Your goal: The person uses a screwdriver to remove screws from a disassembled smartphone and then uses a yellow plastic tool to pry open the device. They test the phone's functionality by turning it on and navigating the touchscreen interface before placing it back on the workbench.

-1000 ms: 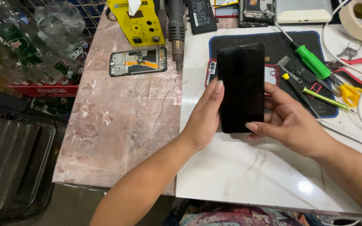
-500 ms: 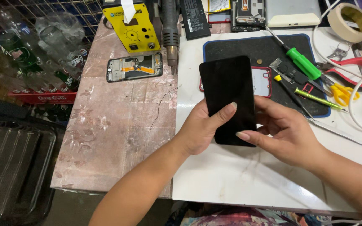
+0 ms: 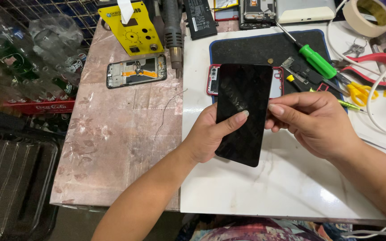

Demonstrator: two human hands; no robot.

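Both my hands hold a black phone screen panel (image 3: 243, 111) upright above the white worktop. My left hand (image 3: 211, 134) grips its left edge, thumb lying across the glass. My right hand (image 3: 311, 122) pinches its right edge with the fingertips. Behind the panel, a red phone body (image 3: 277, 85) lies on the dark work mat (image 3: 264, 49), mostly hidden by the panel.
An opened phone frame (image 3: 136, 70) lies on the pink marbled slab at left. A yellow station (image 3: 130, 27), a hot-air handle (image 3: 174, 27), a green screwdriver (image 3: 316, 60), red pliers (image 3: 371, 58), yellow cutters (image 3: 358, 91) and a tape roll (image 3: 367, 15) crowd the back and right.
The panel has tilted slightly and sits a little lower over the red phone body. My right fingers have shifted up along its right edge.
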